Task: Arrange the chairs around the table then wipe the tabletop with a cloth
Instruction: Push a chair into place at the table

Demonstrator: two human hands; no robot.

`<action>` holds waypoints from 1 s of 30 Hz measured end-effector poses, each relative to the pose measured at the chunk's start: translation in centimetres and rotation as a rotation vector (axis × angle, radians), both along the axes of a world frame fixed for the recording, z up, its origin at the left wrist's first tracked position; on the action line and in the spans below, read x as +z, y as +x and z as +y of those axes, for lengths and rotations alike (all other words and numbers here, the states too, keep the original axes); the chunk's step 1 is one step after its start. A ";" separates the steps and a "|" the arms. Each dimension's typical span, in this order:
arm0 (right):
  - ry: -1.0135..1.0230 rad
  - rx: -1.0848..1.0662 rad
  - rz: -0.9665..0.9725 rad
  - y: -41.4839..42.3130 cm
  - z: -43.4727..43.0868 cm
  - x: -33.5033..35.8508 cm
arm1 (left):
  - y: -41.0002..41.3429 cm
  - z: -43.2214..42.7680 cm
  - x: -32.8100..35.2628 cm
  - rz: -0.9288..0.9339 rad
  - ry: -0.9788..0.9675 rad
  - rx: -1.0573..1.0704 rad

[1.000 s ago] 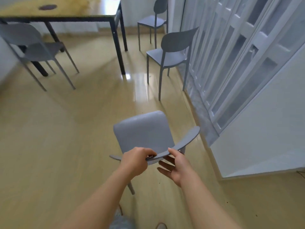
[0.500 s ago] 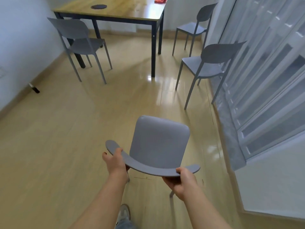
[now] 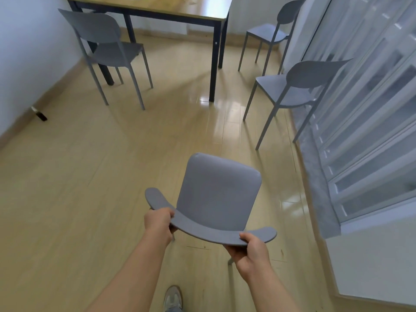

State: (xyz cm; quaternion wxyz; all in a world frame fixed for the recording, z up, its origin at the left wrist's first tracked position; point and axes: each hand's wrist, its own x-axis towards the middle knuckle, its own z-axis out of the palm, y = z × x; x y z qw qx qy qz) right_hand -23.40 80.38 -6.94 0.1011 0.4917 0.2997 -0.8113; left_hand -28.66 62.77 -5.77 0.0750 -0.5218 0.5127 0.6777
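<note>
Left grip [image 3: 158, 222]: clasps the grey plastic chair [image 3: 219, 194] backrest, lower centre.
Right grip [image 3: 252, 249]: clasps its other end.

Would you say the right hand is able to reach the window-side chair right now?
Probably not: the right hand grips the held chair by its backrest, and the window-side chair stands well ahead, seemingly out of reach.
</note>
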 end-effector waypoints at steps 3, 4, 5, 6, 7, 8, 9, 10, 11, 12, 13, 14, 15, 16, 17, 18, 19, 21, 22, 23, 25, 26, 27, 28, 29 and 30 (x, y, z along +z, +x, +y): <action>0.019 0.023 0.017 -1.8 -2.0 0.4 | -1.4 -2.2 0.0 0.033 -0.009 0.020; 0.029 0.045 0.019 -2.8 -2.9 0.5 | -2.0 -3.3 0.0 0.037 -0.006 0.032; 0.039 0.066 0.022 -3.9 -4.0 0.5 | -2.6 -4.6 0.0 0.040 -0.003 0.046; 0.057 0.077 0.030 -4.4 -4.2 0.7 | -2.8 -4.9 0.1 0.045 0.002 0.062; 0.070 0.094 0.043 -5.2 -4.9 0.9 | -3.2 -5.7 0.1 0.047 0.009 0.084; 0.081 0.112 0.058 -6.3 -5.8 0.9 | -3.6 -6.7 0.0 0.051 0.015 0.101; 0.096 0.134 0.075 -7.2 -6.3 1.1 | -4.0 -7.3 0.1 0.062 0.024 0.121; 0.110 0.154 0.089 -8.0 -6.7 1.4 | -4.3 -7.8 0.2 0.074 0.035 0.136; 0.118 0.182 0.104 -9.4 -8.0 1.5 | -5.1 -9.0 0.3 0.086 0.048 0.159; 0.118 0.202 0.115 -10.7 -8.9 1.7 | -5.8 -10.0 0.3 0.099 0.057 0.175; 0.121 0.206 0.126 -11.4 -9.0 1.9 | -6.2 -10.1 0.5 0.106 0.067 0.183; 0.118 0.222 0.135 -12.5 -9.8 1.9 | -7.0 -11.0 0.5 0.116 0.080 0.192; 0.108 0.227 0.135 -13.4 -10.3 1.8 | -7.6 -11.6 0.5 0.127 0.103 0.203; 0.099 0.218 0.127 -14.1 -10.8 1.5 | -8.3 -12.1 0.4 0.144 0.130 0.205; 0.082 0.205 0.130 -15.1 -11.3 1.1 | -9.4 -12.6 0.5 0.163 0.154 0.205; 0.072 0.183 0.128 -15.1 -11.4 0.9 | -9.7 -12.8 0.6 0.171 0.160 0.198; 0.052 0.171 0.130 -16.1 -11.9 0.6 | -11.0 -13.1 0.5 0.177 0.163 0.193; 0.033 0.142 0.134 -17.4 -12.5 0.0 | -13.0 -13.4 0.4 0.185 0.138 0.172; 0.013 0.138 0.139 -18.8 -12.8 -0.4 | -14.8 -13.6 0.5 0.196 0.121 0.154; -0.002 0.142 0.146 -19.8 -13.2 -0.6 | -16.3 -14.0 0.4 0.203 0.098 0.152; -0.029 0.146 0.168 -22.3 -14.3 -1.0 | -19.4 -15.0 -0.1 0.227 0.068 0.173; -0.031 0.130 0.170 -23.0 -14.9 -1.1 | -19.9 -15.6 0.0 0.247 0.057 0.172; -0.040 0.124 0.173 -24.4 -15.2 -1.0 | -21.2 -16.0 -0.1 0.266 0.049 0.167; -0.055 0.137 0.166 -26.1 -15.4 -1.0 | -22.6 -16.2 -0.1 0.278 0.043 0.157; -0.064 0.159 0.155 -28.0 -15.5 -1.1 | -24.4 -16.4 -0.2 0.286 0.026 0.155; -0.074 0.175 0.157 -30.0 -15.7 -1.2 | -25.9 -16.7 -0.1 0.300 0.018 0.154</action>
